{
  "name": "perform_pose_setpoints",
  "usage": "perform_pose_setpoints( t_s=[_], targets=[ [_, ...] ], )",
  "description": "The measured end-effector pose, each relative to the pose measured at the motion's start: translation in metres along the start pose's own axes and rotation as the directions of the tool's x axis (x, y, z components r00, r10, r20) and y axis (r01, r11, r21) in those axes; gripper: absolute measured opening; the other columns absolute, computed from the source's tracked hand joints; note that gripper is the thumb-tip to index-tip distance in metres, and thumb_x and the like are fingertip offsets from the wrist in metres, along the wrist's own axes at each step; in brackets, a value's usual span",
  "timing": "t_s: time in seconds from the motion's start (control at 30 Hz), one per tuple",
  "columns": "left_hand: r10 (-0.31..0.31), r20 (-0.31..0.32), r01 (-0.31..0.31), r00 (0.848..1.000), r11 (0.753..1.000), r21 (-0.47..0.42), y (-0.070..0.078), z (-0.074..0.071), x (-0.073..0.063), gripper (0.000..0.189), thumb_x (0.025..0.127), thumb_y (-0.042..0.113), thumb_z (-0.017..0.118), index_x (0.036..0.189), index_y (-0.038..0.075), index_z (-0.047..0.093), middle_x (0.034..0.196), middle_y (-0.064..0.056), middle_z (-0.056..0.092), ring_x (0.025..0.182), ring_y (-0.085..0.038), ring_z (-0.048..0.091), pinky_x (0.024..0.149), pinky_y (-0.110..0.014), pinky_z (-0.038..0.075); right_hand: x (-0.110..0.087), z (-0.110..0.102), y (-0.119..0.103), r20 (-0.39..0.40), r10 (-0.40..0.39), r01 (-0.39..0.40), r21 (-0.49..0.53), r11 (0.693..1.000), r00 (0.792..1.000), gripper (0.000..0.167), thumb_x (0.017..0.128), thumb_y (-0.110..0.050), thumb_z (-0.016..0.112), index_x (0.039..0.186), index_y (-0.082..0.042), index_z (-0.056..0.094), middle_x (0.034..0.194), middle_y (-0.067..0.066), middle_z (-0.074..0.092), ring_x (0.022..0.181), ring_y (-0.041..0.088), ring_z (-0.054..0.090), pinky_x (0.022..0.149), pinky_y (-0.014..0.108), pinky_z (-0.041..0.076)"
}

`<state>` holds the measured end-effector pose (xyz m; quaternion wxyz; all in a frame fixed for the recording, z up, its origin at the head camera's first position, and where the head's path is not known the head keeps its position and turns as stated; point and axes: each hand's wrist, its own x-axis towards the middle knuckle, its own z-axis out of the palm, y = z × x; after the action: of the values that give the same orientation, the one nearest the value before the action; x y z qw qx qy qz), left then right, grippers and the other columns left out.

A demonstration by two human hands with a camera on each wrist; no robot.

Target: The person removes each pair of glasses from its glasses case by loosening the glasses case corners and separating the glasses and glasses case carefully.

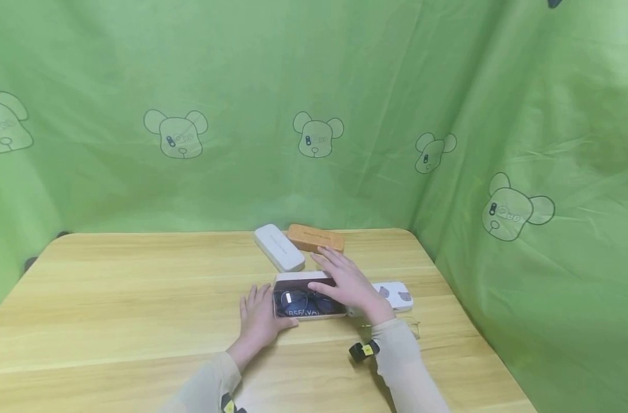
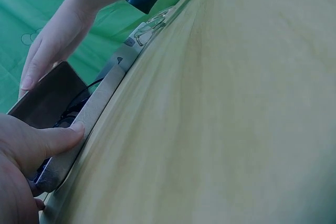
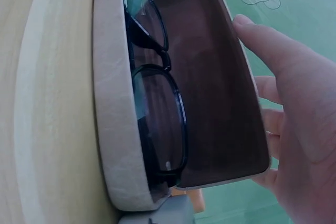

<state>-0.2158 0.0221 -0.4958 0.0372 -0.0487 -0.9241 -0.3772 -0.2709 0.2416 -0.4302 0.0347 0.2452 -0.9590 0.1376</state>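
A light-coloured glasses case (image 1: 310,317) stands on the table with its lid raised and dark lining (image 3: 210,93) showing. Dark-framed glasses (image 3: 181,114) lie inside it. My left hand (image 1: 259,321) grips the left end of the case, its thumb (image 2: 65,136) against the front wall and the fingers around the end. My right hand (image 1: 350,284) touches the raised lid; its thumb (image 3: 262,38) meets the lid's edge and the other fingers reach behind it, partly hidden. Nothing shows that the right fingers curl tightly.
Behind the open case lie a white case (image 1: 279,248) and an orange case (image 1: 314,237). A white case with grey bear prints (image 1: 396,295) sits to the right, partly behind my right wrist. Thin-framed glasses (image 1: 413,327) are near it. Green curtains (image 1: 241,172) surround the table.
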Motion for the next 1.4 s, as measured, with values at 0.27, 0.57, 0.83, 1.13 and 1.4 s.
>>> perform_pose_setpoints(
  t_s=[0.27, 0.57, 0.83, 1.13, 1.4],
  targets=[
    [-0.009, 0.011, 0.009, 1.0, 1.0, -0.012, 0.001, -0.001, -0.002, 0.101, 0.064, 0.043, 0.087, 0.142, -0.003, 0.042, 0.149, -0.022, 0.043, 0.145, -0.047, 0.023, 0.118, -0.068, 0.007, -0.003, -0.013, -0.004, -0.068, -0.049, 0.049, -0.006, 0.999, 0.996, 0.076, 0.089, -0.061, 0.056, 0.151, -0.021, 0.037, 0.16, 0.005, 0.031, 0.149, 0.03, 0.025, 0.12, 0.056, 0.022],
    [-0.014, 0.017, 0.015, 1.0, 1.0, -0.018, 0.001, -0.002, -0.002, 0.1, 0.064, 0.043, 0.087, 0.141, -0.004, 0.043, 0.149, -0.023, 0.042, 0.145, -0.047, 0.023, 0.118, -0.068, 0.008, -0.006, -0.028, -0.007, -0.117, -0.099, 0.093, -0.056, 0.994, 0.988, 0.073, 0.088, -0.056, 0.062, 0.149, -0.021, 0.041, 0.156, 0.005, 0.039, 0.145, 0.032, 0.035, 0.119, 0.056, 0.027],
    [-0.016, 0.019, 0.016, 1.0, 1.0, -0.02, 0.0, -0.002, -0.001, 0.1, 0.064, 0.043, 0.087, 0.141, -0.002, 0.043, 0.15, -0.022, 0.042, 0.145, -0.047, 0.023, 0.118, -0.067, 0.007, -0.012, -0.039, -0.011, -0.175, -0.152, 0.137, -0.091, 0.986, 0.973, 0.069, 0.087, -0.05, 0.065, 0.145, -0.018, 0.046, 0.15, 0.005, 0.047, 0.141, 0.03, 0.041, 0.117, 0.054, 0.03],
    [-0.01, 0.015, 0.011, 1.0, 1.0, -0.026, 0.0, -0.002, -0.002, 0.099, 0.064, 0.043, 0.087, 0.141, -0.002, 0.043, 0.149, -0.022, 0.042, 0.145, -0.047, 0.023, 0.118, -0.068, 0.007, -0.018, -0.045, -0.02, -0.262, -0.23, 0.205, -0.122, 0.971, 0.937, 0.053, 0.085, -0.04, 0.072, 0.13, -0.016, 0.061, 0.135, 0.007, 0.061, 0.127, 0.029, 0.055, 0.111, 0.051, 0.041],
    [-0.007, 0.016, 0.008, 1.0, 1.0, -0.029, -0.001, -0.002, -0.001, 0.1, 0.065, 0.043, 0.087, 0.142, -0.002, 0.042, 0.149, -0.022, 0.042, 0.145, -0.047, 0.023, 0.118, -0.068, 0.007, -0.02, -0.044, -0.034, -0.255, -0.32, 0.288, -0.153, 0.945, 0.913, 0.032, 0.082, -0.031, 0.077, 0.108, -0.013, 0.07, 0.105, 0.002, 0.071, 0.099, 0.019, 0.067, 0.09, 0.037, 0.056]
  ],
)
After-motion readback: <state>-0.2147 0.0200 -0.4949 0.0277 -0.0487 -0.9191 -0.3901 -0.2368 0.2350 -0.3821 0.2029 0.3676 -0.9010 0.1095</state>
